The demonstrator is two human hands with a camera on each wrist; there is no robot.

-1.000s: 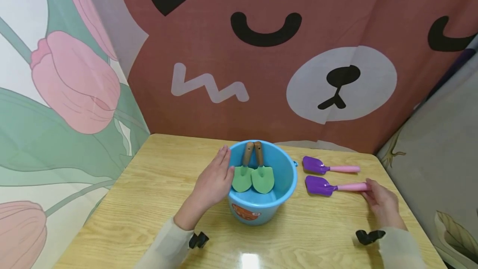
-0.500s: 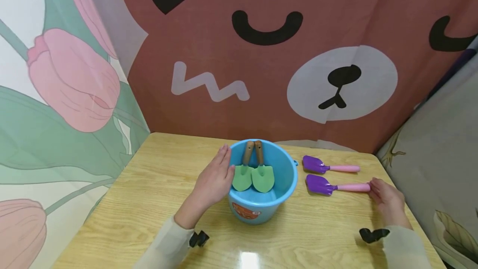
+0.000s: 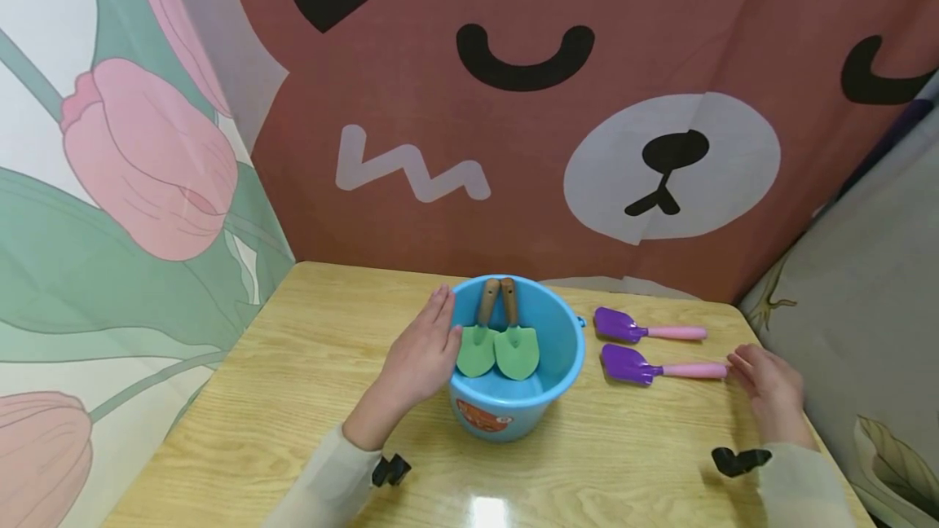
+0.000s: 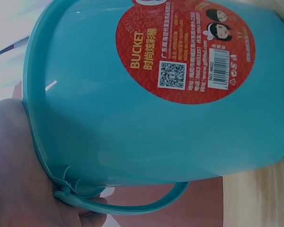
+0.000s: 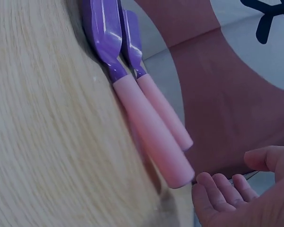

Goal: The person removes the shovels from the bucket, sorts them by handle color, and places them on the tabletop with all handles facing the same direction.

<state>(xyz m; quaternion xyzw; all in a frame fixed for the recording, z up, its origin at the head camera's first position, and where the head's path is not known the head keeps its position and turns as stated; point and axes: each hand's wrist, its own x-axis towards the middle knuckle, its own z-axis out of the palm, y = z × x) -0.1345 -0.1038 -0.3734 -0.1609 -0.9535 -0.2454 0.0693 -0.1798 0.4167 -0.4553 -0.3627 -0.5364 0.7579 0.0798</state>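
My left hand (image 3: 420, 353) lies with straight fingers along the left rim of a blue plastic bucket (image 3: 563, 353). In the left wrist view, this hand (image 4: 23, 165) is by the rim and the handle joint. Inside the bucket, two toy shovels with green blades (image 3: 517, 355) and brown handles lean side by side. To its right, two purple toy shovels with pink handles lie parallel on the table, one far (image 3: 619, 324) and one near (image 3: 627, 365). My right hand (image 3: 770, 389) hovers empty just past the near shovel's handle end, fingers loosely bent in the right wrist view.
The wood-grain table (image 3: 308, 398) extends around the bucket. Behind it hangs a brown curtain with a bear face (image 3: 411, 235), and a tulip-print cloth (image 3: 147, 153) hangs at the left. A grey cloth (image 3: 880, 283) borders the table's right side.
My right hand has let go of the near purple shovel's pink handle and moved slightly right, away from it. My left hand and the bucket have stayed in place.
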